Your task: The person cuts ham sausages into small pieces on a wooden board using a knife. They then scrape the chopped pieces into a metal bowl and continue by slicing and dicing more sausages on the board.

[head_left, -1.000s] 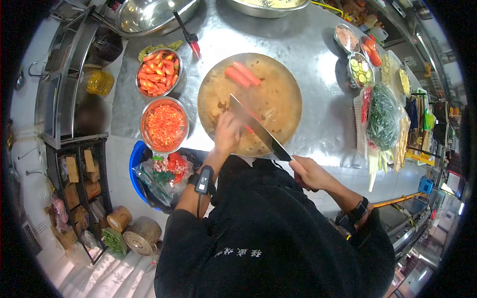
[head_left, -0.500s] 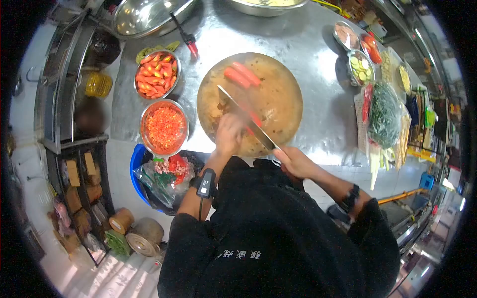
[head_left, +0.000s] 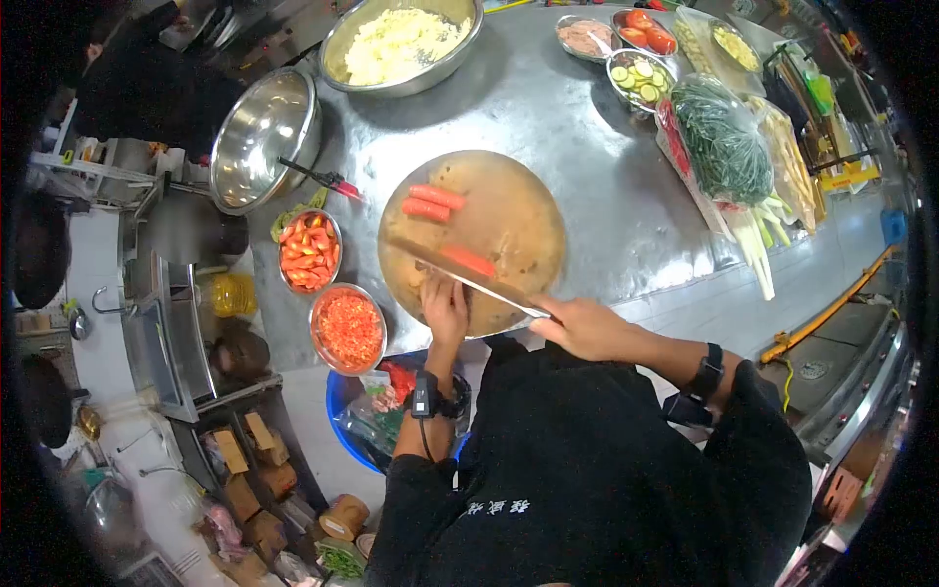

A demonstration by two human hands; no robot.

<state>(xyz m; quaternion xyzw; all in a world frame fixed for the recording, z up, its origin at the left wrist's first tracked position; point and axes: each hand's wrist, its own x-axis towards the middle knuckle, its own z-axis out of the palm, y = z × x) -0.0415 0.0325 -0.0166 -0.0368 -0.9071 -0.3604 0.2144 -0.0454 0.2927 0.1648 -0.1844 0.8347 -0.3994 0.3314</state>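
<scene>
My right hand (head_left: pixel 587 331) is wrapped round the handle of a long knife (head_left: pixel 474 278), whose blade lies slantwise over the round wooden board (head_left: pixel 528 210). My left hand (head_left: pixel 445 305) rests at the board's near left edge with fingers bent, close to the blade; what is under its fingertips is hidden. Just beyond the blade is a red-orange piece (head_left: pixel 468 259), partly covered. Two more red-orange lengths (head_left: pixel 430 202) lie side by side at the board's upper left.
Left of the board are a bowl of red chunks (head_left: pixel 309 256), a bowl of chopped red bits (head_left: pixel 349 330) and an empty steel basin (head_left: pixel 264 142). A basin of pale yellow food (head_left: pixel 403 47) stands behind. Bagged greens (head_left: pixel 724 142) lie right; a blue bin (head_left: pixel 342 401) is below.
The view has turned and shifted, showing more of the left side. The knife blade lies flatter across the board, and my left hand's fingers are bent beside it.
</scene>
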